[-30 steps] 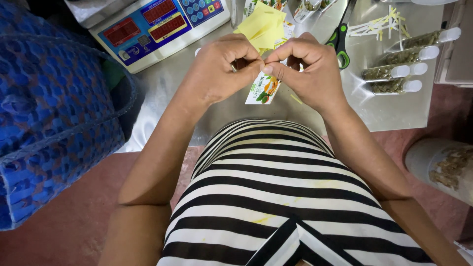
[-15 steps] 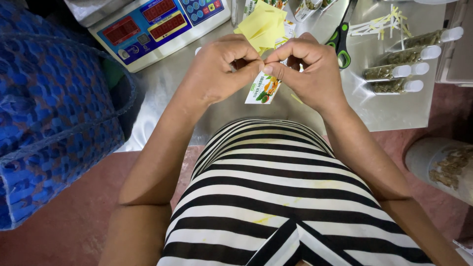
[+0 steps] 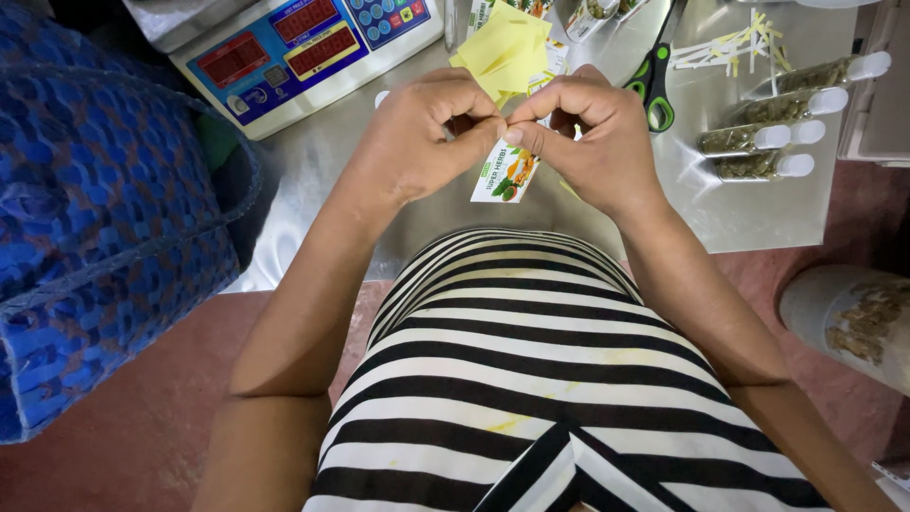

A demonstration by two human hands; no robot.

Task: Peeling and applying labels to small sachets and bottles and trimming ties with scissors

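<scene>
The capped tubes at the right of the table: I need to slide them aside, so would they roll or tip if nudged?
The tubes lie on their sides on the smooth metal table, so they would probably roll rather than tip. They look slim and filled with dried plant matter, so likely light. Their white caps seem no wider than the tubes, so hardly a brake.
</scene>
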